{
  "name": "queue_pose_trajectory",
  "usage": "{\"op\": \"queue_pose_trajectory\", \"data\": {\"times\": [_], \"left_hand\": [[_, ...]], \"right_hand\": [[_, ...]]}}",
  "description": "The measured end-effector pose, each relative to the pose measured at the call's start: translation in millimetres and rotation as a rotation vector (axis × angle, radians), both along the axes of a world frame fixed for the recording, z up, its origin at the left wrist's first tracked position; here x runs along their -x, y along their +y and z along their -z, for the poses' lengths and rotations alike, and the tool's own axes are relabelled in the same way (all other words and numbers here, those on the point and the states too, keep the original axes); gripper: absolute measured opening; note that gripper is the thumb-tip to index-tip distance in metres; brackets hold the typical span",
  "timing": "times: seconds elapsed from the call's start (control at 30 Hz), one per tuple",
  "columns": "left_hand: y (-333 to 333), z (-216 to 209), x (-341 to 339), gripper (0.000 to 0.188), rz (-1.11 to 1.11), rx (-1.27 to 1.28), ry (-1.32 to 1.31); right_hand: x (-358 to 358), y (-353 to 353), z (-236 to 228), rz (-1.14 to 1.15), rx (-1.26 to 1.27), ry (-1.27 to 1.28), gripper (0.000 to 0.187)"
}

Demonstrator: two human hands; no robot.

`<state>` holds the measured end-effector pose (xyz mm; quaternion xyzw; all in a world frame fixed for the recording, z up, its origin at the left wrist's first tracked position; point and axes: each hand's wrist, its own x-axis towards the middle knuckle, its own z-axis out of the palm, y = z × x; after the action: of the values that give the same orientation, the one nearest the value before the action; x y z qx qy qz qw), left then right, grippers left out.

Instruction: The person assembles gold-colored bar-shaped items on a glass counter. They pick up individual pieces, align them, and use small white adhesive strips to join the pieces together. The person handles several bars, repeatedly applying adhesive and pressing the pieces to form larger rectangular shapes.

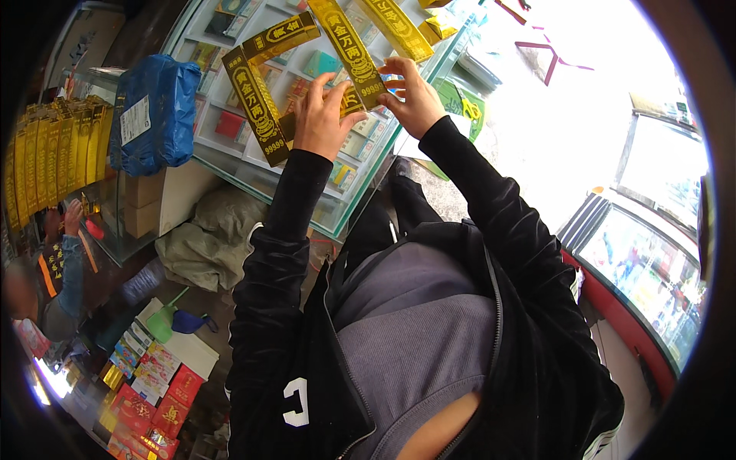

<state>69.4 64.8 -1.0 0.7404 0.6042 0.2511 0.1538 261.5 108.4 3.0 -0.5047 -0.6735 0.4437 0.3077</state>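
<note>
The long gold box (pixel 346 47) lies on the glass-topped bench (pixel 327 207), on the right side of a loose frame with the left-hand gold box (pixel 256 106) and the far gold box (pixel 282 37). The right hand (pixel 410 93) has its thumb and fingers bent against the near end; the left hand (pixel 325 115) curves, fingers parted, over the near crosswise piece (pixel 350 100). I cannot tell whether either truly pinches. The box looks like stiff, light card, though its contents are hidden; its glossy faces may slip and its corners crush, so gentle hold across the long edges, near the middle, should suit it best
</note>
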Motion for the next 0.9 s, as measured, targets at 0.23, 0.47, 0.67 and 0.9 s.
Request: {"op": "queue_pose_trajectory", "data": {"times": [0.23,0.47,0.67,0.9], "left_hand": [[1.4,2.5,-0.6,0.062,-0.007,0.022,-0.041],[-1.5,2.1,-2.4,0.060,-0.007,0.020,-0.045],[-1.4,3.7,-3.5,0.058,-0.017,0.016,-0.061],[-0.1,6.6,-6.3,0.064,-0.008,0.006,-0.076]], "right_hand": [[-0.5,-1.4,-3.2,0.012,0.048,-0.006,0.066],[-1.5,-1.7,-4.8,0.015,0.048,0.011,0.068],[-1.5,-2.4,-3.6,0.017,0.053,0.011,0.071],[1.3,-3.3,-2.9,0.025,0.027,0.011,0.074]]}}
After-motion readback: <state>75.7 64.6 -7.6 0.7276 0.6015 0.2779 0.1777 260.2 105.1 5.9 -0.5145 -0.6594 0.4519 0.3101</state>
